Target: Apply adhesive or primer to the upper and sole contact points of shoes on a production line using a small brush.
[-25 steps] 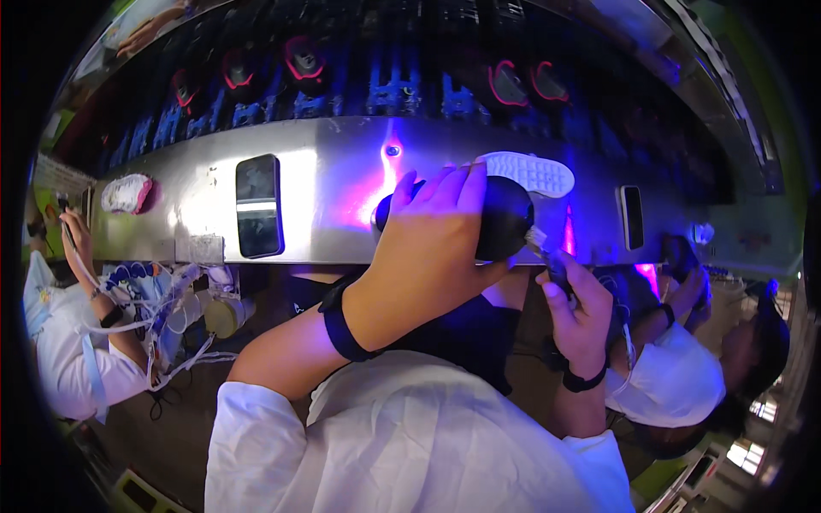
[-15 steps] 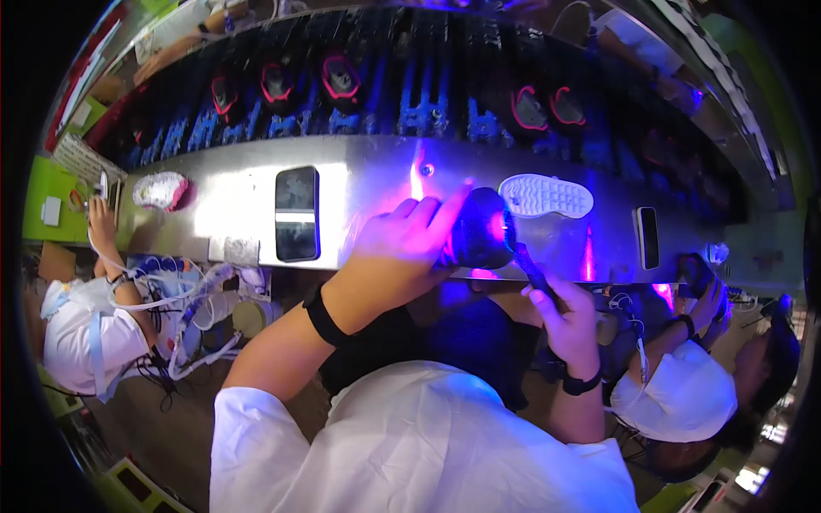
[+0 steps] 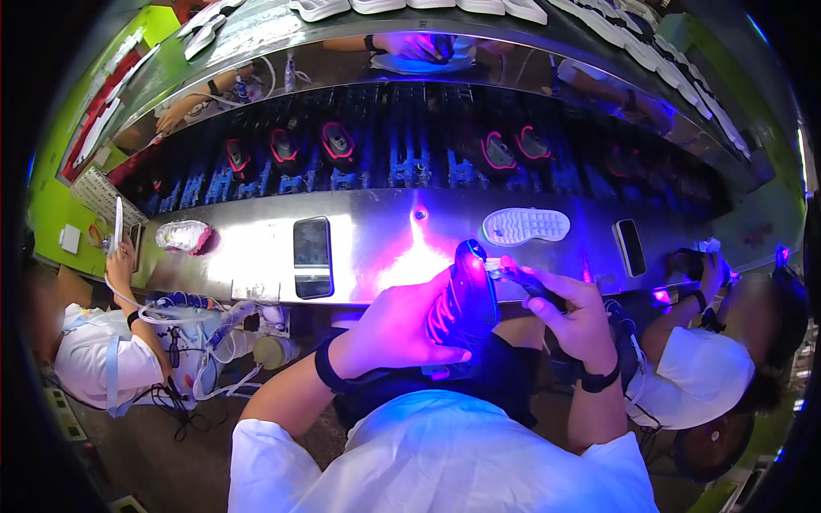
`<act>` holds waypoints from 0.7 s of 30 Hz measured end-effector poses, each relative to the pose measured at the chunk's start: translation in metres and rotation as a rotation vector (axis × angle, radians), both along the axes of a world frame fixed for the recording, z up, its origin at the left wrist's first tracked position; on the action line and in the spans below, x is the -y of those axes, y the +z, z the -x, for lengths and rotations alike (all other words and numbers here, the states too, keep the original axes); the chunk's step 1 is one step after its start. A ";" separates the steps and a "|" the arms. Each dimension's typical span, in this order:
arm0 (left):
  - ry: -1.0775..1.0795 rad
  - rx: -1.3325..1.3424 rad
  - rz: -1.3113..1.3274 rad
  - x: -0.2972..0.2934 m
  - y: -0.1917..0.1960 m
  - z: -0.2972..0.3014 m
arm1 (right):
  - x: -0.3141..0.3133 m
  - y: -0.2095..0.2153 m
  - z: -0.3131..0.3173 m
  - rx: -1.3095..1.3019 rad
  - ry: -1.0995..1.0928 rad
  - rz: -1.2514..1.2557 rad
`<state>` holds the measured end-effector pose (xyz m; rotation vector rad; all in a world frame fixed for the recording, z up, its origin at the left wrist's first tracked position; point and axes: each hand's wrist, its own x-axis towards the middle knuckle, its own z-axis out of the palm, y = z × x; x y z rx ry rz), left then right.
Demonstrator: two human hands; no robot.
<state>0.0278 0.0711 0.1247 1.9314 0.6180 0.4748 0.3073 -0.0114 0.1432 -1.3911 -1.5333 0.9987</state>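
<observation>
Gripping the black shoe upper (image 3: 470, 299), your left hand (image 3: 393, 329) clamps its fingers around it, seemingly steadying it for the brush (image 3: 532, 282) pinched in your right hand (image 3: 580, 318).

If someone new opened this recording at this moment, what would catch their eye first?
Probably the violet-pink glow on the metal table, just in front of the person. Next, the dark shoe in the left hand, with the right hand holding a brush close to its upper end. Beyond them, a white sole stands out on the table.
</observation>
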 end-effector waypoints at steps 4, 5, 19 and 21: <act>-0.035 0.018 0.075 0.001 0.006 -0.013 | 0.005 -0.005 -0.014 -0.046 -0.036 0.037; -0.041 0.024 0.102 0.000 0.008 -0.016 | 0.005 -0.006 -0.018 -0.052 -0.039 0.036; 0.018 -0.002 0.601 -0.020 -0.006 -0.070 | 0.008 -0.053 -0.073 0.037 -0.039 -0.008; 0.038 0.001 0.649 -0.023 -0.013 -0.073 | 0.006 -0.054 -0.072 0.030 -0.044 -0.007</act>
